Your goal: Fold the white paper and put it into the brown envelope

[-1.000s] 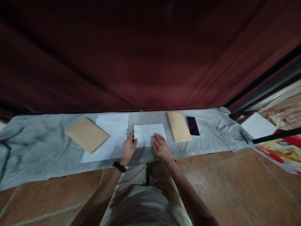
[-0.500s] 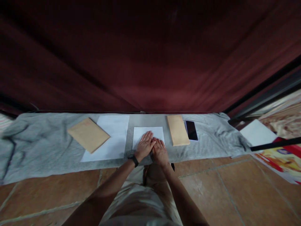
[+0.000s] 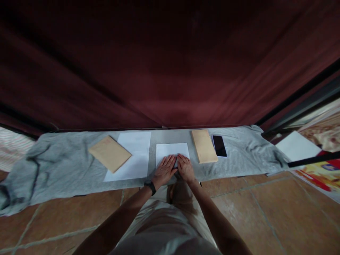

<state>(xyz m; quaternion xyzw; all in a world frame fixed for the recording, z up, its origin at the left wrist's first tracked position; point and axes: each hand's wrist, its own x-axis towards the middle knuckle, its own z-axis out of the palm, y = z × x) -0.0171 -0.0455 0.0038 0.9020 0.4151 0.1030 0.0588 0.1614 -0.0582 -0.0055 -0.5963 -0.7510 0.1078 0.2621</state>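
A small white folded sheet (image 3: 172, 149) lies on a grey cloth (image 3: 66, 166) spread over the floor. My left hand (image 3: 164, 170), with a black band at the wrist, rests flat on the sheet's near edge, fingers stretched out. My right hand (image 3: 186, 168) lies flat beside it, fingers extended on the same sheet. The two hands touch side by side. Nothing is gripped in either one.
A larger white sheet (image 3: 132, 156) lies left of the folded one, partly under a brown envelope (image 3: 109, 153). A second brown envelope (image 3: 204, 145) and a black phone (image 3: 219, 145) lie to the right. Dark red curtain behind; tiled floor in front; papers at far right.
My left hand moved from the sheet's left edge onto it beside my right hand, then both slid back toward the near edge. The view shifted slightly.
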